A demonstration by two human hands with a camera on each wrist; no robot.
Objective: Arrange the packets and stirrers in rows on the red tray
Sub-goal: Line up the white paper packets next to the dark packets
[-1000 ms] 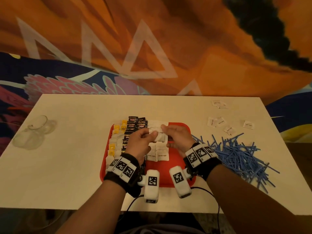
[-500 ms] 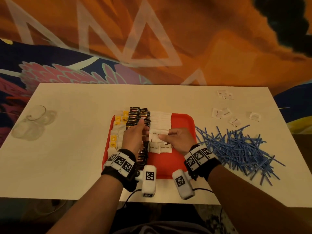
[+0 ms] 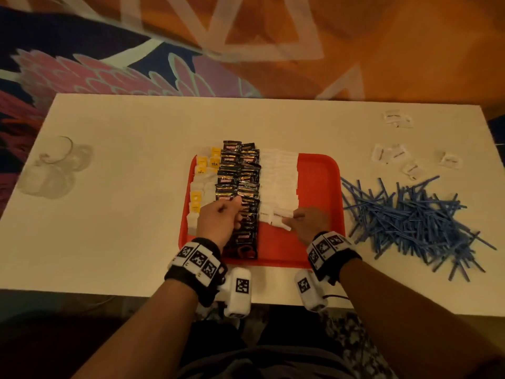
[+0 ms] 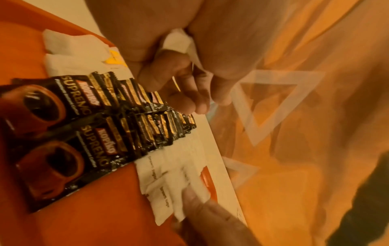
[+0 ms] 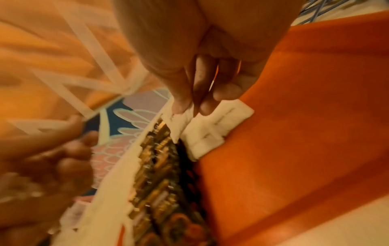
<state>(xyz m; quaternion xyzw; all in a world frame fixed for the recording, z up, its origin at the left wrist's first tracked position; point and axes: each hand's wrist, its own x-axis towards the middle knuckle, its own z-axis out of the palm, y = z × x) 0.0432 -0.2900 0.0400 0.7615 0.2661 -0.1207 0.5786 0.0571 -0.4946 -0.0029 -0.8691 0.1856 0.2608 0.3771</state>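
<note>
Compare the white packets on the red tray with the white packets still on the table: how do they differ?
The white packets on the tray lie overlapped in straight rows; the loose white packets lie scattered, mostly apart, at varied angles. The right hand touches the tray rows' near end; nothing touches the loose ones. Both look alike: small and white.

I'm looking down at a plain white table (image 3: 123, 214) pushed up against a big orange mural wall (image 3: 382, 50) with pink feathers, all under dim, warm light.
</note>
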